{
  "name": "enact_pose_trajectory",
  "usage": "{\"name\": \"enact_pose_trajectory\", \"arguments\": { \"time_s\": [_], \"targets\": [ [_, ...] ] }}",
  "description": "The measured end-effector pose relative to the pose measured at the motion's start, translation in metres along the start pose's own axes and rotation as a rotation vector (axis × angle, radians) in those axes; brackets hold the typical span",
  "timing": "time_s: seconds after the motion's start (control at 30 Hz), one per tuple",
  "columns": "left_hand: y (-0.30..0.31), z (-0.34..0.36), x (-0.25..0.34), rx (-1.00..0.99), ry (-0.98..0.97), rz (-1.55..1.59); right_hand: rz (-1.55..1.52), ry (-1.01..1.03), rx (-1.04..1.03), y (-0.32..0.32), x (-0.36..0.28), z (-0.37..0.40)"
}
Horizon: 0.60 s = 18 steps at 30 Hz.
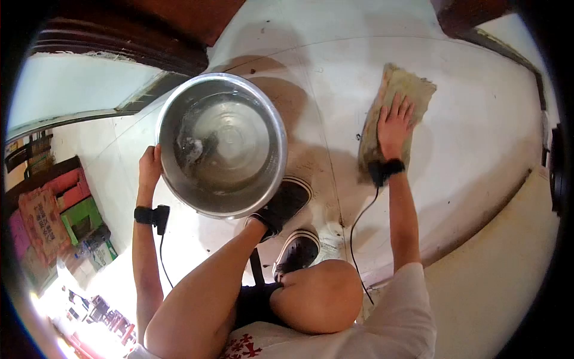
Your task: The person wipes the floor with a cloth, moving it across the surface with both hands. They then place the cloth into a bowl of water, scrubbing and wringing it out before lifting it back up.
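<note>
The step in hand looks like pressing a rumpled, brownish-green oblong cloth (391,82) against the pale, smooth floor (335,90), with a round silver metal basin (283,140) of clear water (236,140) held alongside. The cloth lies spread on the right-hand part of the floor, apart from the basin, which is near the floor's left edge by the dark wooden frame (179,45). Whether the basin's base touches the floor is hidden. Moving the cloth from here would, I judge, call for even palm pressure and a steady basin.

The right hand (394,125) lies palm down on the cloth, its fingers extended and slightly parted, gripping nothing; that arm reaches forward, nearly straight. The left hand (151,164) grips the basin's left rim, its arm extended forward too. Each wrist wears a black strap with a cable.
</note>
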<state>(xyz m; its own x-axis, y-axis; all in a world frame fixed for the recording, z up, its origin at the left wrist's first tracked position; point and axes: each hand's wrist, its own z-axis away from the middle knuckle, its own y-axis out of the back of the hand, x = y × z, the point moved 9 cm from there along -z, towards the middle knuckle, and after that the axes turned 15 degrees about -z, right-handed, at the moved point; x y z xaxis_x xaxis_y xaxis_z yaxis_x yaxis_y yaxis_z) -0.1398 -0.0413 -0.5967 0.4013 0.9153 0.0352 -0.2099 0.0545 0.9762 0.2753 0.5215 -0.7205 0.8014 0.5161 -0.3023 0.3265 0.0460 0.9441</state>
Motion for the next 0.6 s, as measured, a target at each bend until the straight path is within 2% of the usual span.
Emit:
{"name": "enact_pose_trajectory", "arguments": {
  "time_s": [0.1, 0.17, 0.23, 0.3, 0.4, 0.5, 0.57, 0.6],
  "targets": [
    [0.010, 0.000, 0.012, -0.047, 0.055, 0.036, -0.049, 0.140, 0.022, -0.031, -0.046, -0.062],
    [0.006, 0.000, 0.007, -0.056, 0.062, 0.045, 0.013, 0.260, -0.050, -0.045, -0.093, -0.088],
    [-0.001, -0.003, -0.002, -0.040, 0.027, 0.041, 0.016, 0.374, -0.122, -0.048, -0.134, -0.088],
    [-0.003, -0.003, -0.006, -0.077, 0.077, 0.056, -0.042, 0.482, -0.193, -0.048, -0.171, -0.078],
    [-0.016, -0.012, -0.016, -0.119, 0.084, 0.057, -0.150, 0.705, -0.294, -0.043, -0.199, -0.028],
    [-0.023, -0.020, -0.028, -0.206, 0.084, 0.106, -0.275, 0.767, -0.458, -0.028, -0.204, 0.035],
    [-0.013, -0.030, -0.015, -0.128, -0.056, 0.048, -0.384, 0.788, -0.516, -0.012, -0.193, 0.084],
    [-0.001, -0.034, -0.005, -0.063, -0.057, 0.061, -0.367, 0.810, -0.570, -0.005, -0.183, 0.108]
  ]
}}
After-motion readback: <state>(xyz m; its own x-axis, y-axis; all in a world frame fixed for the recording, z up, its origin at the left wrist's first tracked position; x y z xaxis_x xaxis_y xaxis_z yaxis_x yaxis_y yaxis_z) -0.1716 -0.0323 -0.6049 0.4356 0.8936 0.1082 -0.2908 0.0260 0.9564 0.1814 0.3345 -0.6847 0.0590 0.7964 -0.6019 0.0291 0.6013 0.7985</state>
